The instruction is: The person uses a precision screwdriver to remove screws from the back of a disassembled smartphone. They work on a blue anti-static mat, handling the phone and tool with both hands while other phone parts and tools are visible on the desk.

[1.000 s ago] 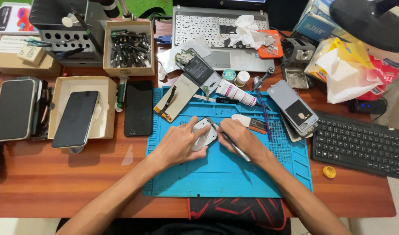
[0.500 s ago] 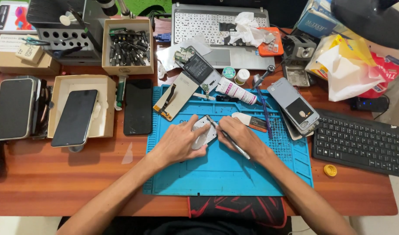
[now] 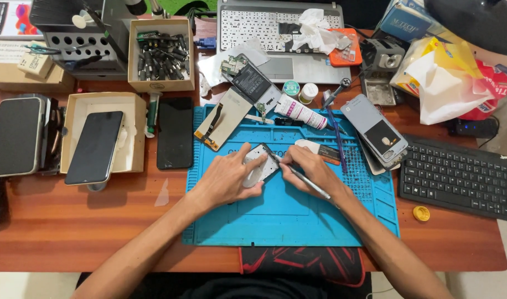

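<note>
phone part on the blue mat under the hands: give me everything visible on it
The phone part is a small, flat, light grey piece with a dark edge and rounded corners, most likely a phone back shell or frame; material looks like plastic or metal. It lies flat, slightly tilted, on the upper middle of the blue silicone mat. The left hand covers its lower-left portion, fingers pressing it down. The right hand holds a thin metal tool whose tip meets the part's upper right edge. Finer detail is hidden.
</note>
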